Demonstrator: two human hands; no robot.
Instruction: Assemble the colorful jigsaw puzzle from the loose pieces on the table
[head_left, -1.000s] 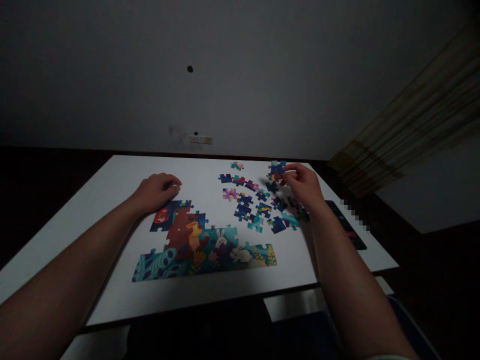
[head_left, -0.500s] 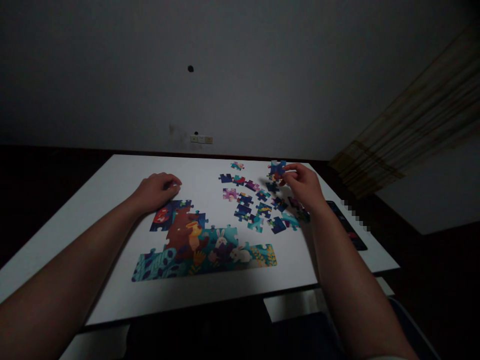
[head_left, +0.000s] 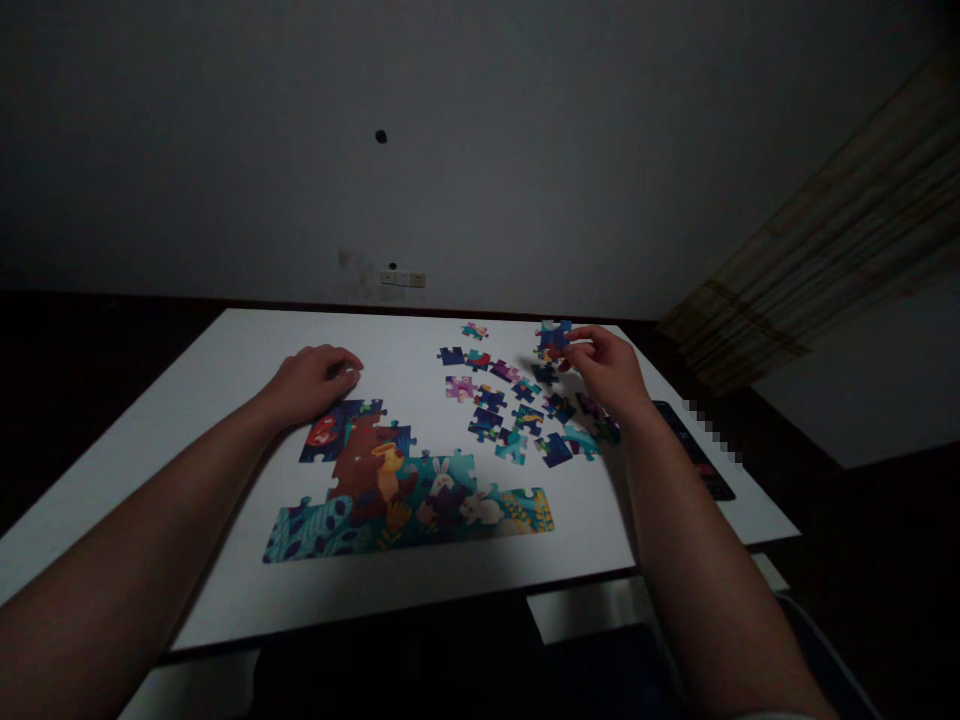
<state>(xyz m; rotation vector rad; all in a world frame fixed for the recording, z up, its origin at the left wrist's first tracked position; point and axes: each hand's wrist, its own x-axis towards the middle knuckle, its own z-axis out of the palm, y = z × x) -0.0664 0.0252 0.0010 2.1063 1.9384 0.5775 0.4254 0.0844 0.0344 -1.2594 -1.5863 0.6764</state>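
My right hand [head_left: 602, 368] pinches a blue and brown puzzle piece [head_left: 555, 336] between thumb and fingertips, raised over the far right of the loose pieces. My left hand [head_left: 315, 383] rests on the table just behind the joined puzzle section [head_left: 442, 510], its fingers curved, apart from the thumb and holding nothing. That section shows a brown bear with a yellow jar and white rabbits; its upper edge is stepped. Between my hands lie several loose puzzle pieces [head_left: 487, 425], mostly dark blue, teal and purple. Some on the right are partly hidden by my right hand.
The white table [head_left: 187, 400] stands before a grey wall with sockets [head_left: 403, 278]. A dark flat device [head_left: 697, 455] lies near the table's right edge, partly behind my right forearm. A striped curtain [head_left: 817, 230] hangs at the right.
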